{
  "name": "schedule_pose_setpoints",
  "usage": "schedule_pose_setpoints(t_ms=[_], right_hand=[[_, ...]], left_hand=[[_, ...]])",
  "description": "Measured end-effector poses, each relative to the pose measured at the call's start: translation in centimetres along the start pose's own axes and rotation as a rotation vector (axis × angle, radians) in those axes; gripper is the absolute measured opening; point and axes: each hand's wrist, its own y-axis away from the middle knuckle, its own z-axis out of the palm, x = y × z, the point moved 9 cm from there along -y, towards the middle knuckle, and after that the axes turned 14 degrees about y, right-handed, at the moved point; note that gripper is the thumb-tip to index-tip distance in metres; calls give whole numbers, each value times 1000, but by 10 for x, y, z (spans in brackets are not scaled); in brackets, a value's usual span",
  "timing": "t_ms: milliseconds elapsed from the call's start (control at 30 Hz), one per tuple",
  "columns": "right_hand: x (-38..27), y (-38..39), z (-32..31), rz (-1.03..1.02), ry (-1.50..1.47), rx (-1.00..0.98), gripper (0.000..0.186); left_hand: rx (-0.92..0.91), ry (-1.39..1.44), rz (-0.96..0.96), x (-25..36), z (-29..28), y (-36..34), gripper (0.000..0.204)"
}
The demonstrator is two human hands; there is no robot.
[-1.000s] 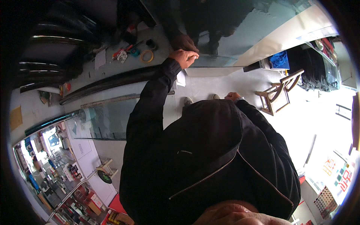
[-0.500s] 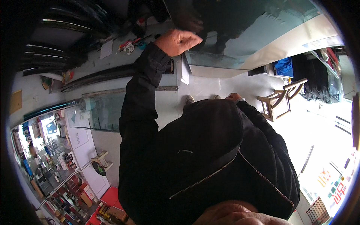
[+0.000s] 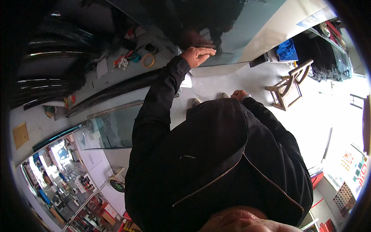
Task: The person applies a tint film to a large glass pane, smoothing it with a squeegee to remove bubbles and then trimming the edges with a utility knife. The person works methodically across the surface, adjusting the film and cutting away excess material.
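On the left, glossy black cylindrical rolls [image 3: 54,82] are lying lengthwise, while below, a brown cardboard box [image 3: 109,216] is sitting amid clutter, its contents being too small to tell. On the grey worktop [image 3: 91,79], a teal round roll [image 3: 135,57] and a tan ring-shaped roll of tape [image 3: 143,62] are resting near each other. The left hand [image 3: 198,56] is reaching to a dark, reflective glass sheet [image 3: 259,21] spanning the upper middle; its fingers are lying nearly straight and together, gripping nothing visible, though contact is remaining unclear. The right hand [image 3: 239,94] is hanging low with curled fingers, its palm hiding whether it is holding anything. Further right, crumpled bright-blue material [image 3: 284,48] is resting in or on a blue box [image 3: 291,57], which being unclear; below, a brown wooden chair [image 3: 284,92] with a curved backrest is standing on the pale floor [image 3: 228,81].
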Motion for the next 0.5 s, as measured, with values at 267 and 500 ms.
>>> schedule_pose_setpoints(t_ms=[267,500], right_hand=[[-6,24,-3,-52,-42,76,31],[13,10,15,-148,1,81,32]], left_hand=[[-26,-208,-237,-55,9,19,22],[167,182,-54,87,-72,15,24]])
